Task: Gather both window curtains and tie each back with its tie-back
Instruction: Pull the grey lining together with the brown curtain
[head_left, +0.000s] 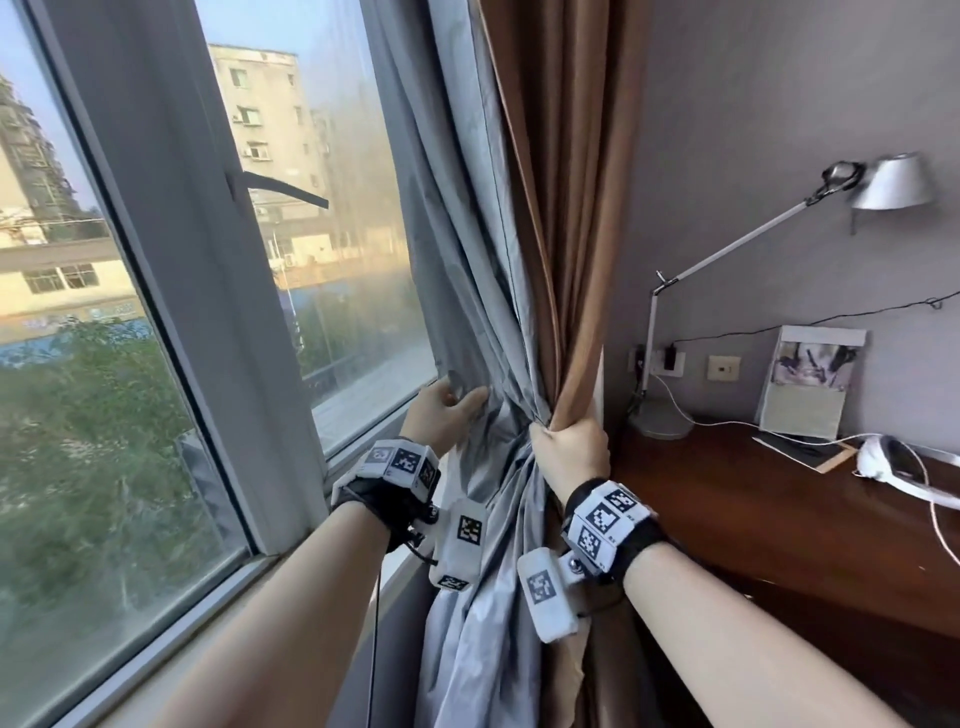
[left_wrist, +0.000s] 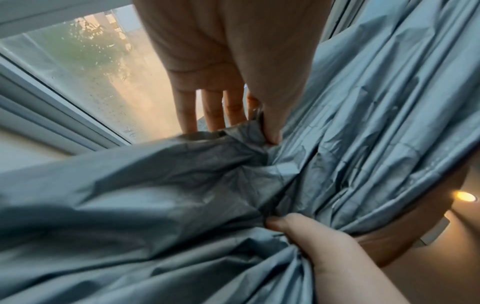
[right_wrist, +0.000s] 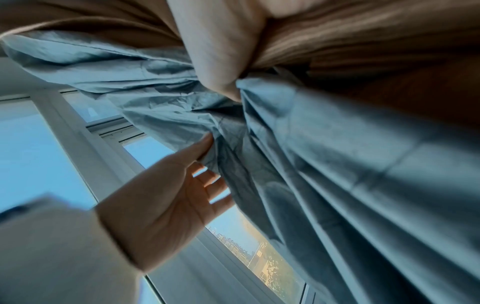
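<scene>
Curtain (head_left: 524, 249) cloth hangs top to bottom at centre frame, bunched in the fisted right hand (head_left: 571, 452) at mid-height, while the left hand (head_left: 441, 415), just left, pinches its loose grey edge between thumb and straight fingers.

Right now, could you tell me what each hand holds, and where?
Right hand grips the gathered curtain at its waist; left hand pinches its grey lining edge.

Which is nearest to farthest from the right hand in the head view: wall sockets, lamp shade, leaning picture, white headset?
From the right hand:
1. Wall sockets, just right of the curtain.
2. Leaning picture, against the wall on the desk.
3. White headset, right desk edge; close to the picture's rank.
4. Lamp shade, high right.
</scene>
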